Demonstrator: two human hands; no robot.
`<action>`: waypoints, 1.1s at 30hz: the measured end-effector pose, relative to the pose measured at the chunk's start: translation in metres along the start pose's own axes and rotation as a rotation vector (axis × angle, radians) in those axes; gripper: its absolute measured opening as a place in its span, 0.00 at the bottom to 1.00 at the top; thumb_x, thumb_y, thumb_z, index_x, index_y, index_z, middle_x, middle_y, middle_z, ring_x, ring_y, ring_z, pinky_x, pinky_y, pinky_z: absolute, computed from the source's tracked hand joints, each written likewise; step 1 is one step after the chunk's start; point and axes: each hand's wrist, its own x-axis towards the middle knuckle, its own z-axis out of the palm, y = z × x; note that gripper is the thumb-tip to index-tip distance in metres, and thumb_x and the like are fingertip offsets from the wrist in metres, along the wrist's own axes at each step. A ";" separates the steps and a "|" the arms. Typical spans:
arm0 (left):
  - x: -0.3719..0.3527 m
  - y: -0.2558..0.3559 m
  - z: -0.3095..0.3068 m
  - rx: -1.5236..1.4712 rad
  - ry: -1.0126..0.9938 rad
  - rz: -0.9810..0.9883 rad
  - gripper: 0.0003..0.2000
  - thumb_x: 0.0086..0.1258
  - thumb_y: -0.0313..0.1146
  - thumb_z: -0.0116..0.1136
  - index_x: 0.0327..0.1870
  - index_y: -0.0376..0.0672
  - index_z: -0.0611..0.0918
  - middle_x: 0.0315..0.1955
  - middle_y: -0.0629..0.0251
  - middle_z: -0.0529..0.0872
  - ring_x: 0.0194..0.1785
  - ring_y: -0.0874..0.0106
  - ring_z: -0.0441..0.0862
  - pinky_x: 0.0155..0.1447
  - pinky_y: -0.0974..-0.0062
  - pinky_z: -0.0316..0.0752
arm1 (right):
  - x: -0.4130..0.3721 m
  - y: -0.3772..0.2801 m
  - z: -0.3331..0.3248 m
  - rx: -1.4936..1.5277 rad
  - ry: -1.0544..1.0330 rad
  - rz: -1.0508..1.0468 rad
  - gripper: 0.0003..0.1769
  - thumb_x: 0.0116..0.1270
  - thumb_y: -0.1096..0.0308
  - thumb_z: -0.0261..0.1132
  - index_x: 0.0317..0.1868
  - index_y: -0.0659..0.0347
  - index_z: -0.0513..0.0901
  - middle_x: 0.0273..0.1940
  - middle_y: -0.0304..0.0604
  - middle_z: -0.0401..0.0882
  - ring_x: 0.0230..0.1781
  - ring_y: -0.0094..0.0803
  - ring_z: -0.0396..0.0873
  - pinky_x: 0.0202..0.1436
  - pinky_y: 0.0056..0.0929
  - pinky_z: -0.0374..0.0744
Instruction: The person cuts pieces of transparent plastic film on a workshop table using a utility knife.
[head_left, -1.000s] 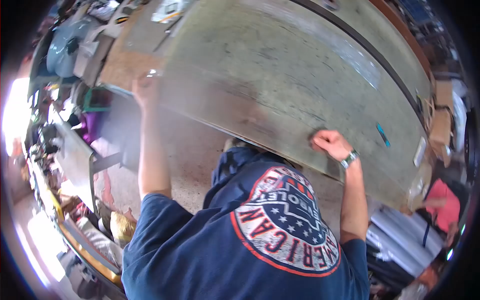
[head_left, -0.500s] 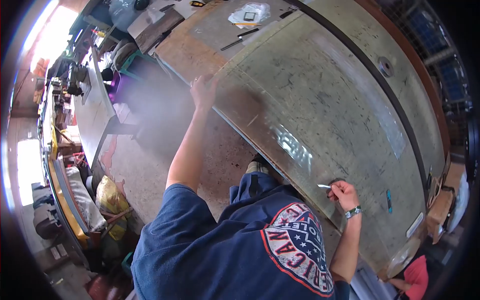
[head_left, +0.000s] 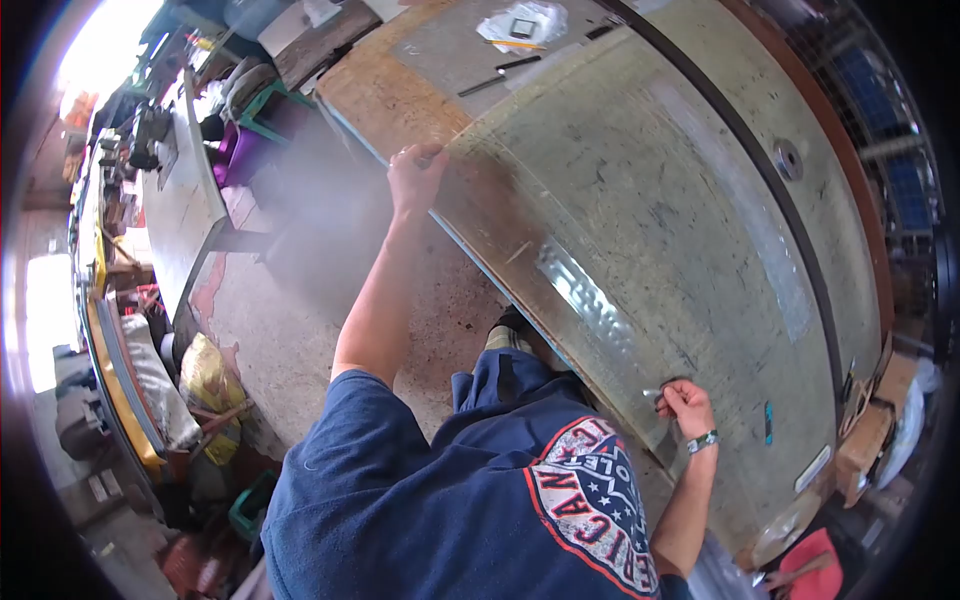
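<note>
Right hand (head_left: 690,405): grip narrow, thumb and fingertips pinched on a small pale piece (head_left: 652,394) just above the near edge of the tabletop (head_left: 620,130). Whether this piece is part of the clear film is not resolvable. A patterned wristband (head_left: 702,442) sits at the wrist.

Left hand (head_left: 415,180): fingers curled at the same edge, farther along. The material inside this grip cannot be identified, nor can full closure be confirmed.

The clear film (head_left: 590,290) lies along the near edge, between the two hands, with a bright, rippled reflection on its surface.

Change: relative to the preceding view, both hands keep nearly the same stations along the edge; the pale piece presents a shorter, duller profile. This suggests a small change of angle at the right fingertips, with the span between the hands maintained.

Surroundings: a teal tool (head_left: 768,422) lies beyond the right hand. A dark strip (head_left: 800,240) crosses the tabletop, with a round disc (head_left: 788,158) on its far side. A pencil (head_left: 515,46) lies beside a plastic packet (head_left: 545,22). Another person's pink sleeve (head_left: 815,568) shows at lower right.
</note>
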 end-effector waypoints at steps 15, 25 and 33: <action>0.020 -0.026 -0.004 -0.216 -0.177 -0.092 0.17 0.68 0.36 0.75 0.52 0.35 0.90 0.41 0.65 0.91 0.42 0.77 0.84 0.50 0.80 0.78 | -0.036 0.031 -0.015 -0.027 0.144 -0.011 0.10 0.75 0.65 0.67 0.39 0.64 0.85 0.28 0.32 0.84 0.26 0.19 0.78 0.32 0.24 0.77; 0.034 -0.051 0.005 -0.410 -0.250 -0.212 0.15 0.68 0.32 0.75 0.51 0.33 0.88 0.44 0.63 0.90 0.45 0.75 0.84 0.53 0.79 0.78 | -0.063 0.073 -0.030 -0.021 0.330 0.001 0.09 0.72 0.67 0.70 0.37 0.64 0.86 0.27 0.35 0.85 0.24 0.22 0.79 0.30 0.26 0.76; 0.064 -0.087 0.006 -0.480 -0.354 -0.305 0.14 0.68 0.32 0.75 0.51 0.36 0.88 0.44 0.65 0.90 0.45 0.75 0.85 0.52 0.79 0.79 | -0.061 0.080 -0.023 -0.130 0.435 0.003 0.11 0.67 0.63 0.74 0.36 0.63 0.87 0.27 0.40 0.87 0.26 0.25 0.83 0.32 0.30 0.79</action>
